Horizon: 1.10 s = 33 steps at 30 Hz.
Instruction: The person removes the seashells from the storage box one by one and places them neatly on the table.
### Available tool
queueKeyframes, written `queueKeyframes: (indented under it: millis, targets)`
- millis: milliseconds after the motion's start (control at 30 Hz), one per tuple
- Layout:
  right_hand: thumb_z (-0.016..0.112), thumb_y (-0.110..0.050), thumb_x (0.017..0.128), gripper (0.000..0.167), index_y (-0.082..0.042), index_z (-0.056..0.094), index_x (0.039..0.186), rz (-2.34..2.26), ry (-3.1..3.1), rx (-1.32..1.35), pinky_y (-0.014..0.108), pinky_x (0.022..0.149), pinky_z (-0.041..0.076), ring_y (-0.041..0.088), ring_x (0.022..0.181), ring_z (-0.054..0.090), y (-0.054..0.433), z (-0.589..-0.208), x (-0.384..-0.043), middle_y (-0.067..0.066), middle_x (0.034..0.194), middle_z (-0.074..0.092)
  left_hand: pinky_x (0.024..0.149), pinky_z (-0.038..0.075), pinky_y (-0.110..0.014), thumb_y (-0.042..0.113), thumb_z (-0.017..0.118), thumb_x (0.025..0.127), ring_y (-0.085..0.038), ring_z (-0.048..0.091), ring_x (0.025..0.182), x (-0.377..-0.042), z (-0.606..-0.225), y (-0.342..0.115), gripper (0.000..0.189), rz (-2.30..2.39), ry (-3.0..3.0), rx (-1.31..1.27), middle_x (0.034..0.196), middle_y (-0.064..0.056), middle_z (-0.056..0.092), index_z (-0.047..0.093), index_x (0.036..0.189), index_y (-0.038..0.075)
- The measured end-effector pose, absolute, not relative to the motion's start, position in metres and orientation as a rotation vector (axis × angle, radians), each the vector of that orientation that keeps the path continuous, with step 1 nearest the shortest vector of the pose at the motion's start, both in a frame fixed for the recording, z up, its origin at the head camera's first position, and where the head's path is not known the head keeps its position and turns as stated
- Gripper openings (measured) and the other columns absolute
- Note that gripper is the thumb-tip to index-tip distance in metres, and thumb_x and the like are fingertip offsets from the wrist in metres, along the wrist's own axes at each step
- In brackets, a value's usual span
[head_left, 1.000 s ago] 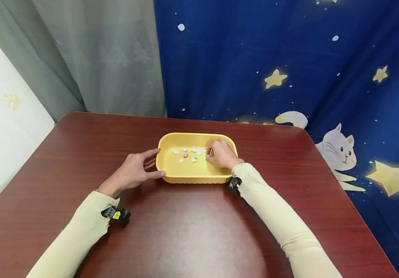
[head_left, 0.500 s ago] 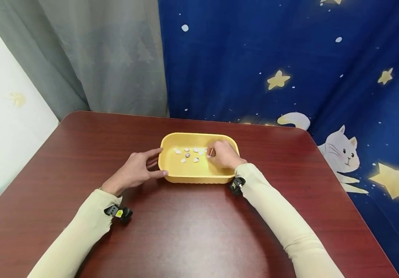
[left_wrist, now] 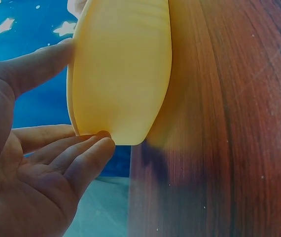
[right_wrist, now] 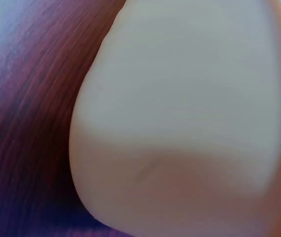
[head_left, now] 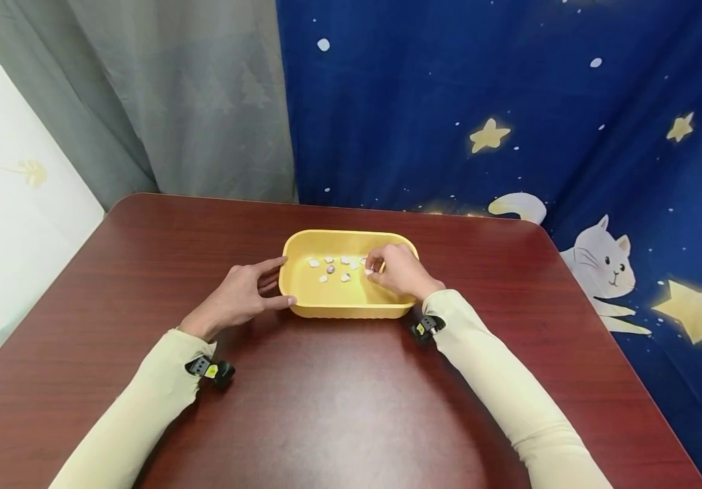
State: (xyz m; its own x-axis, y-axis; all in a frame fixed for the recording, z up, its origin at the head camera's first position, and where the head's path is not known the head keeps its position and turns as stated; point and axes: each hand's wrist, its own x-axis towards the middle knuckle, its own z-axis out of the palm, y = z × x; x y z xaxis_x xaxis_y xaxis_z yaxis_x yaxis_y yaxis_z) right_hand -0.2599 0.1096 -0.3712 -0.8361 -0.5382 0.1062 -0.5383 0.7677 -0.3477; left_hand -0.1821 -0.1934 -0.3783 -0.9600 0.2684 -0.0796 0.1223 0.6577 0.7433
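Observation:
A yellow plastic tub point(head_left: 351, 312) stands on the table with several small, whitish pebble-like pieces point(head_left: 345, 278) and one darker purplish piece point(head_left: 330, 269) on its floor. My left hand point(head_left: 237, 299) rests against the tub's left end, thumb at the near corner and index finger farther back. In the left wrist view the fingers point(left_wrist: 88, 160) lie nearly straight against the tub's end wall. Inside the right part of the tub, my right hand point(head_left: 401, 270) pinches a small whitish piece point(head_left: 369, 272) between thumb and fingertips. The right wrist view does not show this hand's fingers.
The tub sits on a dark red wooden table point(head_left: 326, 380), toward its far edge. Behind hang a grey curtain point(head_left: 216, 102) and a blue curtain point(head_left: 399, 102) printed with stars and a cat. A pale blurred surface point(right_wrist: 180, 89) fills most of the right wrist view.
My right hand has drawn slightly back to the right and up, so the whitish piece at its fingertips shows more clearly. The left hand stays at the tub's end.

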Motion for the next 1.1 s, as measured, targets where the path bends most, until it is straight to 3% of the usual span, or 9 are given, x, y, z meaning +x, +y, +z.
queueKeyframes:
  millis: [467, 1033, 1100]
  targets:
    - [0.078, -0.012, 0.082, 0.009, -0.013, 0.075, 0.09, 0.828, -2.903, 0.937, 0.022, 0.065, 0.051, 0.012, 0.068, 0.064, 0.114, -0.36, -0.238, -0.001, 0.078, 0.071, 0.106, 0.052, -0.04, 0.037, 0.083, 0.083, -0.026, 0.058, 0.134, -0.178, -0.378, -0.193, 0.089, 1.176, 2.703, 0.301, 0.155, -0.016, 0.047, 0.038, 0.155, 0.009]
    - [0.078, -0.012, 0.082, 0.011, -0.013, 0.077, 0.093, 0.85, -2.734, 1.19, 0.022, 0.067, 0.053, 0.006, 0.065, 0.064, 0.101, -0.35, -0.203, -0.002, 0.082, 0.072, 0.106, 0.052, -0.04, 0.037, 0.082, 0.083, -0.026, 0.058, 0.134, -0.177, -0.376, -0.191, 0.089, 1.175, 2.699, 0.306, 0.155, -0.016, 0.047, 0.039, 0.155, 0.008]
    - [0.078, -0.012, 0.083, 0.009, -0.013, 0.077, 0.092, 0.855, -2.705, 1.214, 0.023, 0.073, 0.055, 0.006, 0.066, 0.063, 0.1, -0.349, -0.199, -0.003, 0.082, 0.072, 0.106, 0.052, -0.04, 0.037, 0.083, 0.082, -0.026, 0.058, 0.134, -0.177, -0.375, -0.191, 0.089, 1.173, 2.702, 0.314, 0.154, -0.016, 0.048, 0.04, 0.154, 0.007]
